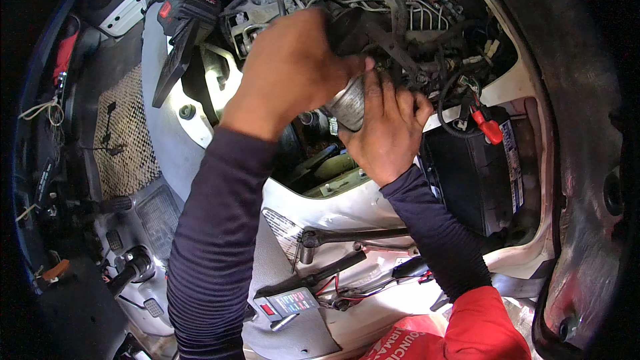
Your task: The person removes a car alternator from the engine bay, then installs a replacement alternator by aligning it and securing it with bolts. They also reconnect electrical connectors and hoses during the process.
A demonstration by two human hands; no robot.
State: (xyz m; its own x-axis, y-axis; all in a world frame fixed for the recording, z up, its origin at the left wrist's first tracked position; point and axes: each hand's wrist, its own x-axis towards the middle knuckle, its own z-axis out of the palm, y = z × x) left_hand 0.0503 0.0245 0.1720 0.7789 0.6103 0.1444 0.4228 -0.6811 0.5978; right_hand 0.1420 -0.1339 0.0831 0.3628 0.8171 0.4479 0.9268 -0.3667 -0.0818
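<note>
Both hands are inside an open engine bay. My left hand is curled over the engine; its fingertips are out of sight behind the hand, and its thumb reaches to the upper end of a grey metal cylindrical part. Fingers of my right hand lie along that part's right side, with the thumb low against it, gripping it. Dark hoses and metal pipes of the engine surround the hands. What the left fingers hold is hidden.
A lit work light with a battery pack stands upper left. On the right sits a black car battery beside a red terminal cap. A ratchet, a black bar-shaped tool and a grey box lie nearer me.
</note>
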